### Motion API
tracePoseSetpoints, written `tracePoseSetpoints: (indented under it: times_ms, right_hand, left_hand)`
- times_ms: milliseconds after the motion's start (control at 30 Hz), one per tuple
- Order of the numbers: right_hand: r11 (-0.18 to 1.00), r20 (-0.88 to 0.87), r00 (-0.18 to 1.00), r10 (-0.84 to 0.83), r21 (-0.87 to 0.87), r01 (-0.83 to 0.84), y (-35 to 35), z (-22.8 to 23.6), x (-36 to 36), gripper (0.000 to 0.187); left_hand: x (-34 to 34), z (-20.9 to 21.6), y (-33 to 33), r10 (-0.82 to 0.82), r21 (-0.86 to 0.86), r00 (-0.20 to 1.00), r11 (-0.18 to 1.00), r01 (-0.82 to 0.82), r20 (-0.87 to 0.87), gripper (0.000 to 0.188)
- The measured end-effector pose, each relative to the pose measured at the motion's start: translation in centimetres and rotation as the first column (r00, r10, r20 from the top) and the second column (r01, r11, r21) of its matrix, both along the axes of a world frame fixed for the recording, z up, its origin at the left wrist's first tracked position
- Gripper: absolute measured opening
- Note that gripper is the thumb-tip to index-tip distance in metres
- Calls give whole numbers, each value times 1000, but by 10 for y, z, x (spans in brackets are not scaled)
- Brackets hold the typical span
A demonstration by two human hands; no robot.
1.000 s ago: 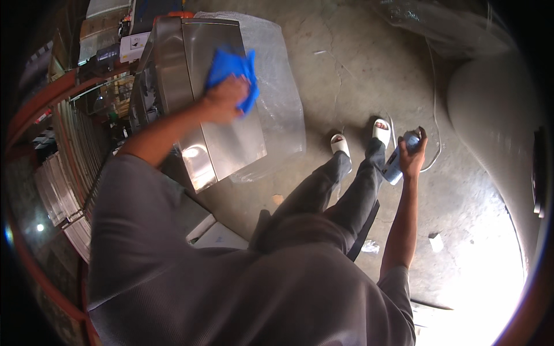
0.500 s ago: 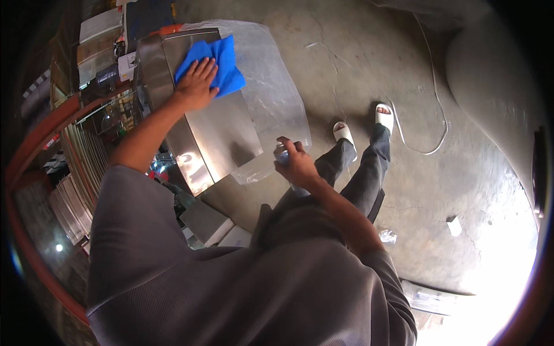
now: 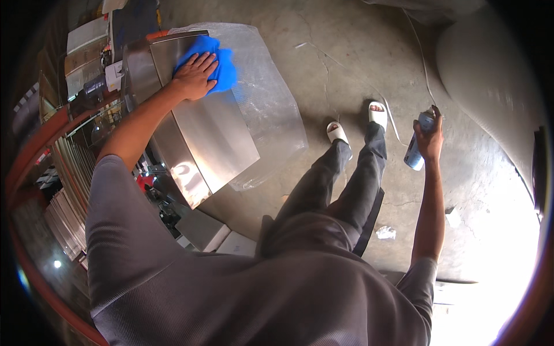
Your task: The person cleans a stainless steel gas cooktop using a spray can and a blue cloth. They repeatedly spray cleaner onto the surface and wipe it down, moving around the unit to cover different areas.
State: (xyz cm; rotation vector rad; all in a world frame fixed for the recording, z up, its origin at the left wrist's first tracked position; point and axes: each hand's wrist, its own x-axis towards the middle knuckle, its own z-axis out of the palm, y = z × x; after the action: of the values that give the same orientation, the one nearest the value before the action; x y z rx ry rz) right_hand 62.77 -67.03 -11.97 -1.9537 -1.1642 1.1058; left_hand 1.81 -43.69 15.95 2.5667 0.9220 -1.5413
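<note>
A blue cloth (image 3: 225, 72) lies crumpled on the far part of a shiny stainless-steel panel or box (image 3: 213, 138). My left hand (image 3: 198, 75) presses on that cloth with its fingers stretched out flat, the palm side hidden. Out to the right, clear of the metal, my right hand (image 3: 430, 138) is wrapped round a blue and silver spray can (image 3: 416, 144). The can is tilted, its top up near my index finger.
Clear plastic wrap (image 3: 277, 115) spreads under and beside the metal. A red-brown metal frame (image 3: 37, 138) and stacked sheets stand at left, with boxes (image 3: 202, 228) nearby. A pale strap (image 3: 392, 118) crosses the concrete floor. A large wrapped roll (image 3: 490, 81) stands at right.
My right hand has swung far right with the spray can, away from my lap. My left hand stays on the cloth, which has bunched up and shifted slightly.
</note>
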Motion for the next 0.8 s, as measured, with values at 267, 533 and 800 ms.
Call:
tracePoseSetpoints:
  times_ms: [267,533,800]
  right_hand:
    - [962,-564,791,236,23,-271,56,87,-203,86]
    - [897,-584,681,442,274,-347,243,153,-369,75]
    - [973,-486,846,221,49,-225,108,6,-197,87]
  left_hand:
    - [64,39,-163,61,-401,990,916,-4,129,62]
    - [10,108,93,184,250,974,957,-148,-130,73]
    - [35,4,-72,-23,-259,985,963,68,173,68]
